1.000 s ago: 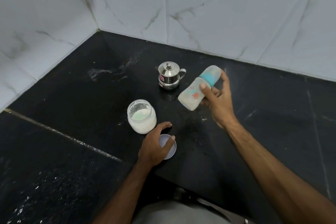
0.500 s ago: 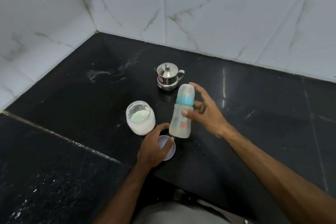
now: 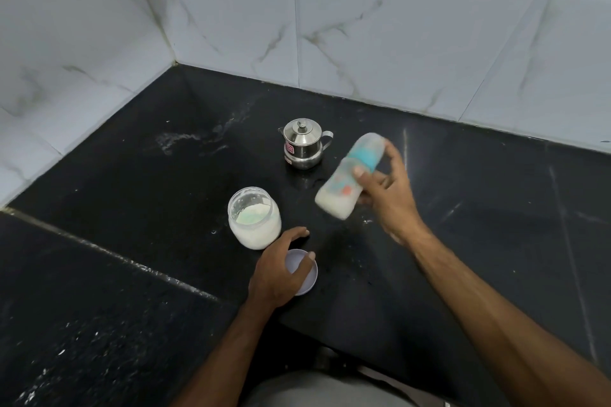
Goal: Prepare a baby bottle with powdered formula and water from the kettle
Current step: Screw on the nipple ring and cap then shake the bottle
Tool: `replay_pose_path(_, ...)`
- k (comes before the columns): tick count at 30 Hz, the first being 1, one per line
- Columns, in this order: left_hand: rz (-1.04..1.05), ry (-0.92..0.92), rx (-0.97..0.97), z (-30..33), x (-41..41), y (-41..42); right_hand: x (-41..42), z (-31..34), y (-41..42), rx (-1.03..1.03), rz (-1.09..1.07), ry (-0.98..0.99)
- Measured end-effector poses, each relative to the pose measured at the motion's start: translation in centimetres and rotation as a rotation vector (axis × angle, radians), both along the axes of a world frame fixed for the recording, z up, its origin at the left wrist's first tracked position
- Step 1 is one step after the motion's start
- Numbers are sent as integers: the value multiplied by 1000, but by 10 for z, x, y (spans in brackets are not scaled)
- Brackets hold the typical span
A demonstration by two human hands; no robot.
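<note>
The left hand (image 3: 277,269) rests on the round lid (image 3: 305,269) on the black counter (image 3: 132,274), fingers curled loosely over it. Just behind stands the open powder jar (image 3: 254,217). The right hand (image 3: 386,195) squeezes the tilted, blurry baby bottle (image 3: 348,180) in the air, cap end pointing away, and the little steel kettle (image 3: 303,147) sits farther back.

Black speckled counter (image 3: 132,274), white grey-veined marble tiles (image 3: 396,26), shiny silver kettle (image 3: 303,144), teal-banded bottle (image 3: 350,175) with red-orange prints, lilac lid (image 3: 305,274), white powder jar (image 3: 254,217).
</note>
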State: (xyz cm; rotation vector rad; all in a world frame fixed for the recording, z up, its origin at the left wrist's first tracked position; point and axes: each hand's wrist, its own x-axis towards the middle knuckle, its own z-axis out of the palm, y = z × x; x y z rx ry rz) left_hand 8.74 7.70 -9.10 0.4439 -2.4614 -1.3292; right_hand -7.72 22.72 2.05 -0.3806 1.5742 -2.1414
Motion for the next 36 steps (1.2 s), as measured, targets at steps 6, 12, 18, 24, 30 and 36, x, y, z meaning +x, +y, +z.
replay_pose_path(6, -11, -23, -14, 5, 0, 0, 13, -9, 3, 196, 315, 137)
replay_pose_path(12, 3, -11, 9, 2, 1, 1, -3, 2, -2, -21, -61, 22)
replay_pose_path(18, -15, -42, 2, 2, 0, -1, 8, -11, 7, 273, 391, 164)
replay_pose_path(24, 2, -21, 15, 2, 1, 0, -6, 0, 1, 3, -32, 30)
replay_pose_path(30, -5, -32, 18, 3, 0, 0, 8, -5, 2, 231, 378, 192)
replay_pose_path(36, 4, -11, 7, 2, 1, 0, 2, -5, -3, 79, 103, 66)
